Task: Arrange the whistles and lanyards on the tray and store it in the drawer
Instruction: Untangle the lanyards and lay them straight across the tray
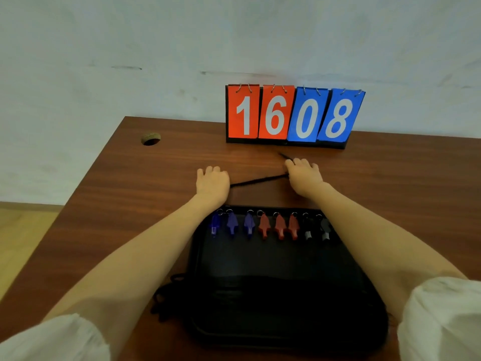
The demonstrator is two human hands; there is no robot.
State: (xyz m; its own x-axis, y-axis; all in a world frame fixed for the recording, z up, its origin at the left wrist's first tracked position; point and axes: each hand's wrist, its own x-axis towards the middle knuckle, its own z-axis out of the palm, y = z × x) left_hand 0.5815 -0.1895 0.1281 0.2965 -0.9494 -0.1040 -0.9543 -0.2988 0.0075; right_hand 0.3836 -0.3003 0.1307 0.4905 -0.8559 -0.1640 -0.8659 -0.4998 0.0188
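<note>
Gripping a lanyard [257, 180] taut between left hand [212, 182] and right hand [303, 178], at 12 o'clock from a tray [260, 261] holding eight whistles [279, 226].

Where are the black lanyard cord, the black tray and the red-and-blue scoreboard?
black lanyard cord [259, 180]: head view, middle stretch.
black tray [273, 256]: head view, bare floor.
red-and-blue scoreboard [328, 145]: head view, black base.

We've got one cam, head-worn, wide-angle, looking fwd & down across the desk [125, 183]. It sits close over the near edge: both forearms [145, 246] enter from the bottom corners, the tray [260, 332] is right below us, and the scoreboard [291, 115] & wall [156, 48] are up top.
</note>
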